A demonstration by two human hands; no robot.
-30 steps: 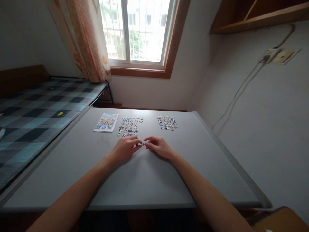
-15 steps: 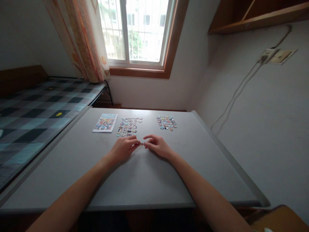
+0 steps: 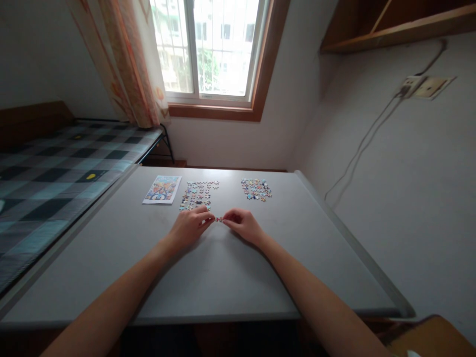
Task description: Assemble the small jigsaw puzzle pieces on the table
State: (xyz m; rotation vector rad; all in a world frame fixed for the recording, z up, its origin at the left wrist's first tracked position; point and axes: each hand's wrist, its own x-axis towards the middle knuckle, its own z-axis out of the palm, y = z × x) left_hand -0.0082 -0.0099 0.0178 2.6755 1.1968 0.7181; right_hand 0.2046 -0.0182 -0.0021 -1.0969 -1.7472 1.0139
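Note:
Between my two hands, just above or on the grey table [image 3: 208, 277], are small joined-looking jigsaw puzzle pieces [image 3: 219, 219]. My left hand [image 3: 191, 225] pinches their left end between thumb and fingers. The right end is pinched by my right hand [image 3: 243, 224], its fingers curled together. Past my left hand lie rows of puzzle pieces [image 3: 199, 191], laid out with small gaps; my fingers hide part of the nearest row. A second cluster of loose puzzle pieces [image 3: 256, 188] spreads out beyond my right hand.
A colourful printed picture sheet [image 3: 162, 190] lies at the table's far left. Beside the table is a bed with a checked cover [image 3: 85, 148]. A window [image 3: 223, 54] and curtain [image 3: 130, 59] are ahead. A wooden chair [image 3: 431, 337] shows at lower right.
My right hand's raised index finger has come down, closing the pinch on the puzzle pieces. The held pieces have shifted very slightly upward in view. The laid-out pieces have not moved.

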